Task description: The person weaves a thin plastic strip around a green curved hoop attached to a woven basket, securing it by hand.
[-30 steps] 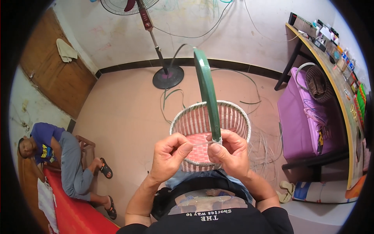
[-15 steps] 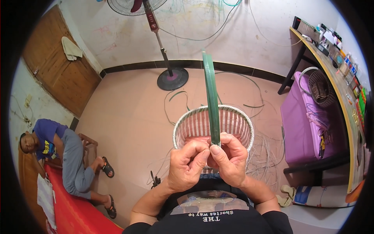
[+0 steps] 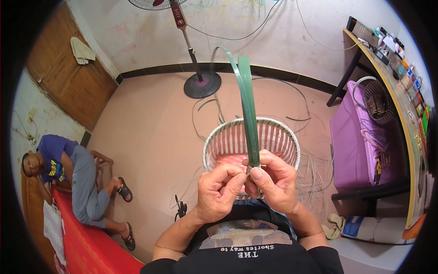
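Several long green plastic strips point(image 3: 248, 109) rise in a bundle from between my hands, and one of them arches over to the left at its top. My right hand point(image 3: 277, 185) is closed, pinching the bundle's lower end between thumb and fingers. Close beside it, my left hand point(image 3: 220, 191) is closed, with thumb and forefinger pinched on a thin pale strand at the base of the strips. Just beyond and below both hands stands a woven basket point(image 3: 219, 139) with pale and brownish stripes and a white braided rim; my hands hide its near side.
Loose pale strands point(image 3: 315, 182) lie on the floor right of the basket, green scraps point(image 3: 208, 104) beyond it. A standing fan point(image 3: 200, 84) is ahead. At right are a purple bin point(image 3: 346, 141) and a cluttered table point(image 3: 392, 73). A person point(image 3: 86, 182) reclines on a red bench point(image 3: 91, 242) at left.
The green strips have fanned apart at the top, one now arching left. My right hand has shifted slightly right, and a thin pale strand shows between the hands. The view has tilted slightly.
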A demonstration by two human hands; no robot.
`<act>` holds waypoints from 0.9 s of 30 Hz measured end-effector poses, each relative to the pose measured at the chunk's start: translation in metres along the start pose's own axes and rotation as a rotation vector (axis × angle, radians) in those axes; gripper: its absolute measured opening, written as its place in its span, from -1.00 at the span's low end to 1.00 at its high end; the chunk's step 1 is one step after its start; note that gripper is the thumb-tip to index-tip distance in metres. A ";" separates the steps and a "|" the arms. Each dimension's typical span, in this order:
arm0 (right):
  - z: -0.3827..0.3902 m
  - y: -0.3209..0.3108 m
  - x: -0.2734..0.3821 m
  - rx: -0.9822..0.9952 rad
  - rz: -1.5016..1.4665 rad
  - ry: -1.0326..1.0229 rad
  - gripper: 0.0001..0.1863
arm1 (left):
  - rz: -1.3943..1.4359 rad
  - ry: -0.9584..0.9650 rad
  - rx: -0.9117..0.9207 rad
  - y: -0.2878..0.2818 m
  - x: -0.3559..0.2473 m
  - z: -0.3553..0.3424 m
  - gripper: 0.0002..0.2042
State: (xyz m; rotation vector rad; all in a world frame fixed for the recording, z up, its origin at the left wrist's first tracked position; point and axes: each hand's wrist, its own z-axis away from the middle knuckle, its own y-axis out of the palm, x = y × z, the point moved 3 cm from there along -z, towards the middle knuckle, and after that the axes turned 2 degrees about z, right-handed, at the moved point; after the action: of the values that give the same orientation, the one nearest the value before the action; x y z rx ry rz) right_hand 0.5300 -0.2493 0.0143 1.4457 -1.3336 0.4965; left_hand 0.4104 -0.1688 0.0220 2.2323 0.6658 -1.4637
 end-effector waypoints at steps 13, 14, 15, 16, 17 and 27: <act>-0.002 -0.011 0.006 -0.015 0.092 -0.067 -0.83 | -0.070 -0.016 -0.065 -0.001 0.003 0.009 -0.94; -0.002 -0.013 0.006 0.013 0.053 -0.026 -0.83 | -0.019 -0.042 -0.086 -0.001 0.004 0.009 -0.94; -0.002 -0.012 0.005 0.031 -0.031 -0.005 -0.82 | -0.009 -0.059 -0.088 -0.001 0.004 0.009 -0.93; -0.001 -0.013 0.004 0.021 0.013 0.014 -0.80 | 0.000 -0.076 -0.092 -0.001 0.004 0.010 -0.93; 0.001 -0.013 0.004 0.000 0.012 0.014 -0.79 | 0.014 -0.108 -0.106 -0.002 0.005 0.010 -0.92; 0.014 -0.010 -0.001 -0.199 0.148 0.053 -0.74 | 0.105 -0.305 0.046 -0.005 -0.005 0.013 -0.91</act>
State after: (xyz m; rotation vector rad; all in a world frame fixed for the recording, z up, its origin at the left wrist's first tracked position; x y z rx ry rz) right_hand 0.5345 -0.2626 0.0042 1.1699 -1.4123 0.4800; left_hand 0.3961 -0.1724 0.0211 1.9824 0.4142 -1.7308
